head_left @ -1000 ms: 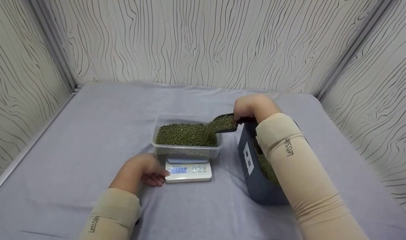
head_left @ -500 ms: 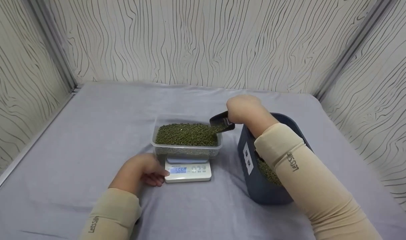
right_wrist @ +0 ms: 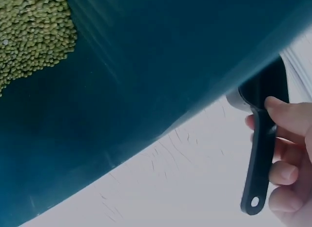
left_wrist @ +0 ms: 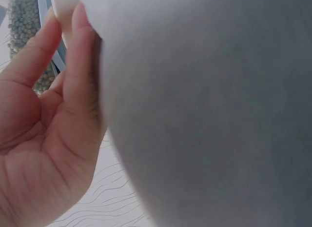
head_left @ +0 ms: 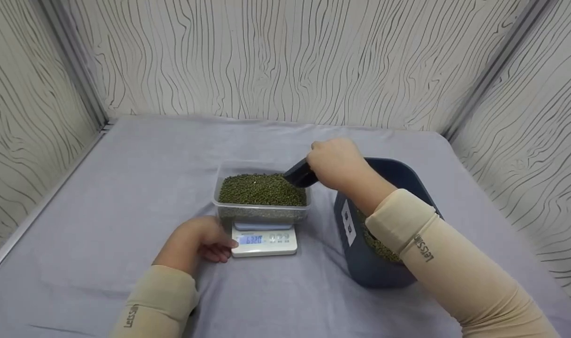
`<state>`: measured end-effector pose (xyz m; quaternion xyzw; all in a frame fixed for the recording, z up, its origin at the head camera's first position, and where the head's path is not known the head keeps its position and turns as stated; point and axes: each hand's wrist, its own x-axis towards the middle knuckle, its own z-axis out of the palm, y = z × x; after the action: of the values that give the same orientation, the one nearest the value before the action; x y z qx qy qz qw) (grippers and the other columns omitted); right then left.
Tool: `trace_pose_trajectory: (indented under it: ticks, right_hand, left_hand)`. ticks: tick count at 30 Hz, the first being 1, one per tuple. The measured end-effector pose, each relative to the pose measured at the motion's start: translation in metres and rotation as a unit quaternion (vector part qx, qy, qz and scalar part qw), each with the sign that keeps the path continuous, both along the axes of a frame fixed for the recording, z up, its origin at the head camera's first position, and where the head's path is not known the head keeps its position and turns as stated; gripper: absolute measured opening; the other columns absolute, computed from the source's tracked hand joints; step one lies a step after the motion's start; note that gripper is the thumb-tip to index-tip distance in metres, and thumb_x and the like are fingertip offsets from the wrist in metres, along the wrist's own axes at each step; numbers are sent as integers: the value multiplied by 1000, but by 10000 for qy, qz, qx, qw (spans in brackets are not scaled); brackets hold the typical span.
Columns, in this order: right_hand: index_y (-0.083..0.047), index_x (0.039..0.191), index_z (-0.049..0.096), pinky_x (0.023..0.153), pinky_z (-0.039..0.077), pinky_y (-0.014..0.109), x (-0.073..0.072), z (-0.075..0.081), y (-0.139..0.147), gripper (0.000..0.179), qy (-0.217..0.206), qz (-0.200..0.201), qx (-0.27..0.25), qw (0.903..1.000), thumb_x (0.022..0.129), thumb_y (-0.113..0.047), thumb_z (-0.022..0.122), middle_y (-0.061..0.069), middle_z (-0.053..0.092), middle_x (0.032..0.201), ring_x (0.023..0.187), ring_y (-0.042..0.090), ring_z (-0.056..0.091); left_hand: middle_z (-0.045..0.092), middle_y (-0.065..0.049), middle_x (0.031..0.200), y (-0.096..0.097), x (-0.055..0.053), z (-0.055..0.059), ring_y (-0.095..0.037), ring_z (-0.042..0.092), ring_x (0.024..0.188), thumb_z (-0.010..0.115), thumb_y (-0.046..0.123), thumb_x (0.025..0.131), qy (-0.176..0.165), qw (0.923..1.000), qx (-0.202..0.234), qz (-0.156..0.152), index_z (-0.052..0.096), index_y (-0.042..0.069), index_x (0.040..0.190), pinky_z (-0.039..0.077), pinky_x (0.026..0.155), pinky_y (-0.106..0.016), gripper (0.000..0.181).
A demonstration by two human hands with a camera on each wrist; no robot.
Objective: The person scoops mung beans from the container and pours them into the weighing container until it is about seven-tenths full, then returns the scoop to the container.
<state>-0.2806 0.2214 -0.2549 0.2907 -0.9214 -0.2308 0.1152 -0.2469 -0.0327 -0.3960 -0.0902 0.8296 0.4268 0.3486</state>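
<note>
In the head view my right hand [head_left: 337, 162] grips a black scoop [head_left: 300, 174] by its handle, tipped over the right end of a clear plastic container [head_left: 262, 213]. Green mung beans [head_left: 262, 189] nearly fill the container, which stands on a white digital kitchen scale [head_left: 285, 245]. At the scale's left edge, my left hand [head_left: 208, 239] pinches its corner between thumb and fingers. The right wrist view shows the scoop handle [right_wrist: 259, 161] held between thumb and curled fingers. In the left wrist view, cloth covers much of the frame.
A dark blue bin [head_left: 372, 270] with a white label and more mung beans [head_left: 381, 246] stands on the right, below my right forearm. Grey cloth [head_left: 140, 188] covers the table. Patterned panels [head_left: 266, 61] enclose the back and sides.
My right hand has moved left and turned the scoop over; beans poured from it into the container. The scale's display has gone from about 566 to about 632. My left hand stays put.
</note>
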Motion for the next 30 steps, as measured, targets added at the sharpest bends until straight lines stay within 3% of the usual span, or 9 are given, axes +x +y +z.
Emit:
trace_pose_trajectory:
  ticks: [8,17,24,30]
  right_hand:
    - [-8,81,69,47,50,38,10,-5,5,4,575,812,119,9950,79,-10,66,5,57,78,60,20,55]
    - [-7,82,68,48,50,37,10,-4,9,5,572,799,-17,9952,77,-10,67,5,58,79,60,20,54]
    - [-9,83,66,52,50,41,4,-7,12,17,-138,223,-552,9981,88,-23,60,4,55,77,63,23,55]
    - [-9,75,61,65,48,44,-4,-4,23,21,-1031,-64,-1081,9888,90,-23,57,5,55,75,69,25,55]
  left_hand:
    - [63,-6,65,0,0,-1,-12,62,57,69,15,82,-60,9999,90,47,65,-1,75,54,58,-25,17]
    - [63,-6,66,-1,-1,-2,-11,61,57,69,16,82,-135,9999,32,50,66,-1,76,54,57,-25,18]
    - [64,-6,65,-1,-2,-3,-12,62,56,70,15,81,-107,9999,76,107,66,-1,76,54,57,-25,17]
    - [64,-6,65,0,-2,-3,-12,62,57,70,15,81,-99,9999,63,114,66,-1,76,54,58,-26,17]
